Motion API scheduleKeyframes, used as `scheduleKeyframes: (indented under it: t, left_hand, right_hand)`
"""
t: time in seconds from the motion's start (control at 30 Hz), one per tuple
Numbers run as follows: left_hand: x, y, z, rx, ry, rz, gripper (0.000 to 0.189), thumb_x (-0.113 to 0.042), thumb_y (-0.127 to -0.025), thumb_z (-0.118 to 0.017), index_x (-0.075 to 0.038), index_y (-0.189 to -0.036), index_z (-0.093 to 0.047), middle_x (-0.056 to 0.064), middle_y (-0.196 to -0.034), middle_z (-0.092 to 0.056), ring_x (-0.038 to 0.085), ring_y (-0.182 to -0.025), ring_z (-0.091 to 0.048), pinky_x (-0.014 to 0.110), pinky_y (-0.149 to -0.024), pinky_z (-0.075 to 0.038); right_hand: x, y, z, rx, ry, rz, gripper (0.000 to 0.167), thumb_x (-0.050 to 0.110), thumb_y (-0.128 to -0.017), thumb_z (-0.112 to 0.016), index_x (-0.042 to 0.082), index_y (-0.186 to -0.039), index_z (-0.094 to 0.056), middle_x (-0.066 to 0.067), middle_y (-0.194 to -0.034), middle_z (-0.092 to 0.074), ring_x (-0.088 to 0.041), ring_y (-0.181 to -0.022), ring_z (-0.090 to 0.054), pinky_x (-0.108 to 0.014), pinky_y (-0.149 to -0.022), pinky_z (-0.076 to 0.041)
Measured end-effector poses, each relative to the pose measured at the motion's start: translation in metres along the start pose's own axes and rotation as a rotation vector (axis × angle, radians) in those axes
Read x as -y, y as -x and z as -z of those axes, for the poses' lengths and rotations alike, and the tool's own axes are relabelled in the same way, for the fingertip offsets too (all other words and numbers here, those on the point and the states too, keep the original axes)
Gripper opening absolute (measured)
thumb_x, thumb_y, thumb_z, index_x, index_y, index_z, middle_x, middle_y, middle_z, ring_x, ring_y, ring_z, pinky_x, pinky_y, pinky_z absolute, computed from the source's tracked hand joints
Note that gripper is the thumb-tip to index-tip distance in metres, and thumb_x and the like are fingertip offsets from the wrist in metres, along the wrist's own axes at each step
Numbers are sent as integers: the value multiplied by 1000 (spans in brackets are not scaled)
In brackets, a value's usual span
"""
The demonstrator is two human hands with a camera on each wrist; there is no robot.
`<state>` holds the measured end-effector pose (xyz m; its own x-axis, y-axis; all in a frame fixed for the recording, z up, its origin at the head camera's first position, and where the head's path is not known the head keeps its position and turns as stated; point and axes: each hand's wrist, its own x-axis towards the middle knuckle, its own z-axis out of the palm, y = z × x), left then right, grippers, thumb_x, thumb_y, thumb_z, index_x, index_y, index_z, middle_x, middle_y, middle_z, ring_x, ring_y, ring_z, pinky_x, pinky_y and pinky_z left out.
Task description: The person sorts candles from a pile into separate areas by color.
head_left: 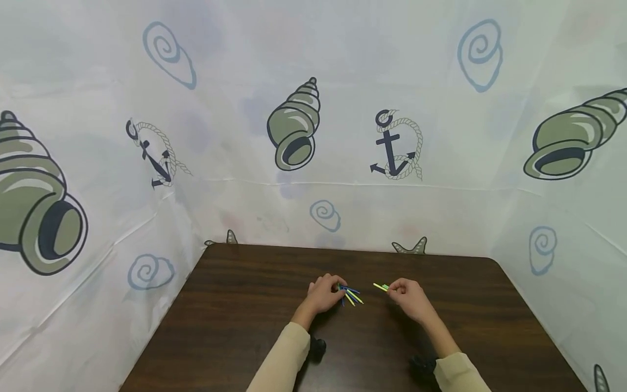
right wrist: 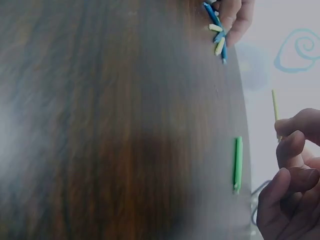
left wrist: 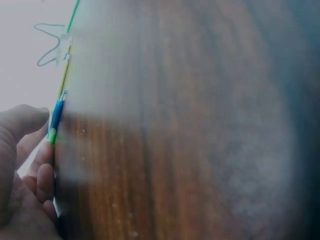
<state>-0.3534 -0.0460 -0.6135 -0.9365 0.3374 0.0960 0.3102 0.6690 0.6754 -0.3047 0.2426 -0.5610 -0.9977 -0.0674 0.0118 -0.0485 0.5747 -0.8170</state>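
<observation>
Right of lower centre in the head view, the right hand (head_left: 410,298) pinches a yellow stick (head_left: 379,287), a green stick (right wrist: 238,164) lying near. Lower centre, the left hand (head_left: 323,294) meets the stick pile (head_left: 351,295), grip unclear. Seemingly it's single-stick handling; next calls for a light, steady pinch.

You face a dark brown wooden table (head_left: 235,326), its far right corner rounded off. Past its far edge, and beyond its left and right edges, you have white cloth (head_left: 343,54) hanging like walls, creased in places. Printed on it you see grey-green shells (head_left: 294,117), roped navy anchors (head_left: 389,149) and pale blue spirals (head_left: 325,215). Starfish (head_left: 411,249) peep up at the table's far edge. Your light is soft and fairly even; in the wrist views the wood takes a pale, hazy sheen.
</observation>
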Motion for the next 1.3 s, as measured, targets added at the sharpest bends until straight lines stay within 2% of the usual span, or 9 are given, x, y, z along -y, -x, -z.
scheduleKeyframes:
  t: [0.33, 0.7, 1.0, 1.3]
  left_hand:
    - [2, -2, -3, 0, -17, 6, 21, -33, -105, -65, -26, -122, -77, -6, -98, -56, 16, -90, -45, 40, -82, -27]
    - [-7, 3, 7, -10, 4, -6, 24, -30, -105, -63, -23, -122, -77, -3, -100, -59, 18, -93, -47, 38, -81, -26]
    - [-1, -1, 1, 12, 25, -3, 23, -32, -106, -62, -24, -123, -76, -5, -102, -59, 18, -97, -48, 42, -85, -28]
    - [-2, 3, 3, 5, 17, -3, 21, -30, -107, -63, -23, -122, -76, -3, -100, -59, 18, -93, -47, 42, -85, -28]
  right_hand:
    - [-13, 20, 18, -16, -11, -58, 14, 10, -103, -67, -1, -108, -72, -3, -76, -59, -16, -63, -50, -29, -57, -42]
    - [-27, 31, 34, 5, 16, -57, 15, 12, -104, -67, -1, -108, -71, -4, -79, -62, -15, -65, -51, -30, -59, -44]
    - [-40, 44, 44, -3, 39, -74, 18, 13, -104, -66, -4, -109, -70, -7, -87, -68, -17, -75, -59, -30, -63, -48]
    - [-55, 46, 47, -24, 59, -115, 18, 13, -103, -66, -4, -107, -71, -5, -81, -66, -18, -73, -59, -30, -62, -46]
